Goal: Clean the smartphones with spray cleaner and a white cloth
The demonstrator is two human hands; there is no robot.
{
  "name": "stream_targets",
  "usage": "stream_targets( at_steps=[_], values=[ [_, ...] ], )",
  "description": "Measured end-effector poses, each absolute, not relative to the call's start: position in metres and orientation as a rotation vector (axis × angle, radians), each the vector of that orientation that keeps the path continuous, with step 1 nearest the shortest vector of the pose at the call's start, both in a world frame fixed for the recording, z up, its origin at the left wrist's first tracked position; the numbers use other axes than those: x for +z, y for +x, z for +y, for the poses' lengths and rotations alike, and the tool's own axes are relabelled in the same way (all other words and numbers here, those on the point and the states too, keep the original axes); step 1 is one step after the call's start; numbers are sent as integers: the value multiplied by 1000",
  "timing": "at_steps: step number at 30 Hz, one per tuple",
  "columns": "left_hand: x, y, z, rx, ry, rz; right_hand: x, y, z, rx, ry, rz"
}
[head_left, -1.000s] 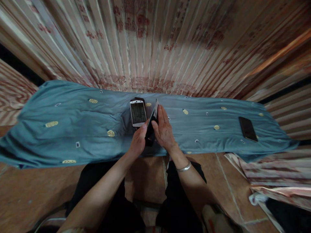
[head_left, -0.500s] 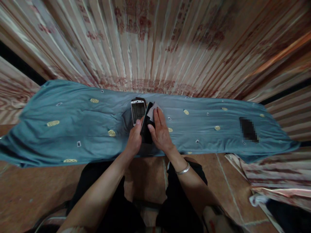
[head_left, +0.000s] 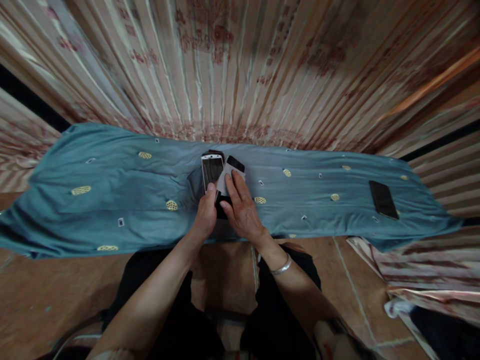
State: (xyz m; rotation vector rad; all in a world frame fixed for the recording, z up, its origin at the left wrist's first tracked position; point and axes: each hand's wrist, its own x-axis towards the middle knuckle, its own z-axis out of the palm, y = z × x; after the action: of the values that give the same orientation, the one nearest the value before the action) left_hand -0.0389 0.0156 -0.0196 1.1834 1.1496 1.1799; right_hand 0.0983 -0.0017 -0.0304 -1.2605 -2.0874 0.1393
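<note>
My left hand (head_left: 205, 214) grips a black smartphone (head_left: 236, 162) by its left side, thumb along the edge. Over the phone's face lies a small grey cloth (head_left: 223, 185), pressed there by the fingers of my right hand (head_left: 244, 212). Part of the phone is hidden by the cloth and my right hand. Just left of it, a white smartphone (head_left: 212, 171) with a dark screen rests on a darker flat item whose top edge peeks out; my left hand covers its lower end.
A teal patterned cloth (head_left: 123, 190) covers the long narrow table. Toward its right end lies another dark phone (head_left: 383, 200). Pleated curtains (head_left: 232, 75) hang right behind the table. My knees are below its front edge, above a tiled floor (head_left: 337, 285).
The black phone has turned from nearly edge-on to flatter, its face more toward me. My right hand and the grey cloth have slid slightly left across it.
</note>
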Motion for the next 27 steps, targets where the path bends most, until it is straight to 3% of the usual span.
stream_targets(
  at_steps=[27],
  values=[
    [-8, -39, 8, 1134, 1349, 1249, -26, 102, 7, 78, -1234, -2094]
  ],
)
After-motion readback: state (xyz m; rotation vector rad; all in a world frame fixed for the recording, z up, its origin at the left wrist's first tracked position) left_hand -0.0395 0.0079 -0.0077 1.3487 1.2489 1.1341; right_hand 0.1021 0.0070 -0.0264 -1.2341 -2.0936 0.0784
